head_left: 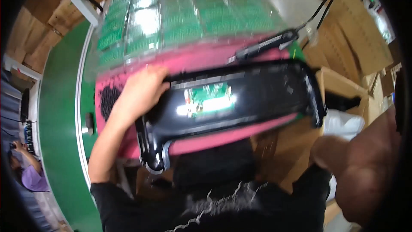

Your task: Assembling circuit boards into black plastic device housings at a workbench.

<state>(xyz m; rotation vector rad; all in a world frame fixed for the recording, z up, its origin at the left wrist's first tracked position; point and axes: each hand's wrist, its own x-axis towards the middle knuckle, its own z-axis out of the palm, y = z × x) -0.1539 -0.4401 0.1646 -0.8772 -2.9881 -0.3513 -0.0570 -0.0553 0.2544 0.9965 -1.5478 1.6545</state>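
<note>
A long black glossy plastic housing (262,96) lies tilted over the pink mat, its curved arms at both ends. A green circuit board (212,99) sits in its middle. My left hand (146,90) is closed over the far left edge of the housing, with fingers curled round the rim. My right arm bends out at the lower right, and its hand is not in view. Beyond the housing lies a black electric screwdriver (268,45) with a cable. A pile of small black screws (110,101) is beside my left wrist.
Clear trays of green circuit boards (180,15) cover the far part of the bench. The pink mat (206,144) lies on a green surface. At the right stands an open cardboard box (343,83) with plastic bags. Another person (34,174) is at the far left.
</note>
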